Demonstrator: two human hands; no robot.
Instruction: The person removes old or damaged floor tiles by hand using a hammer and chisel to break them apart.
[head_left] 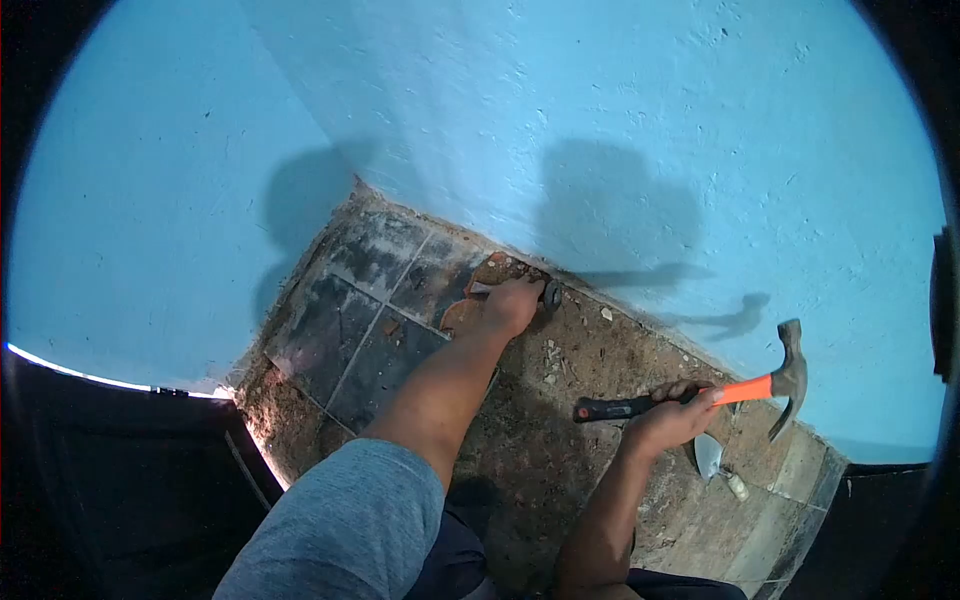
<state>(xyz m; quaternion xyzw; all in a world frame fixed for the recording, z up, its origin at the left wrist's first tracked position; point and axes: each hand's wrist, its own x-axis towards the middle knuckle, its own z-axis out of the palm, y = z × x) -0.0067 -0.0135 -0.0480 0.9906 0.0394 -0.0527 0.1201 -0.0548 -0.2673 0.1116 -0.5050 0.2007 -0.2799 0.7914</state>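
My left hand (513,306) is wrapped round a chisel, low beside the foot of the blue wall. The chisel's flat metal blade (481,288) points left towards the dark tiles, and its black round end (552,293) shows on the right of my fist. Broken orange-brown tile pieces (462,316) lie by the blade. My right hand (676,417) grips a claw hammer (745,390) by its black and orange handle. The hammer's metal head is raised on the right, apart from the chisel.
Dark square tiles (345,335) cover the corner at left. Rough, rubble-strewn floor (540,450) spreads across the middle. A small trowel (708,456) lies below my right hand, near lighter tiles (775,530). Blue walls (450,120) meet at the corner; a dark door (140,460) stands left.
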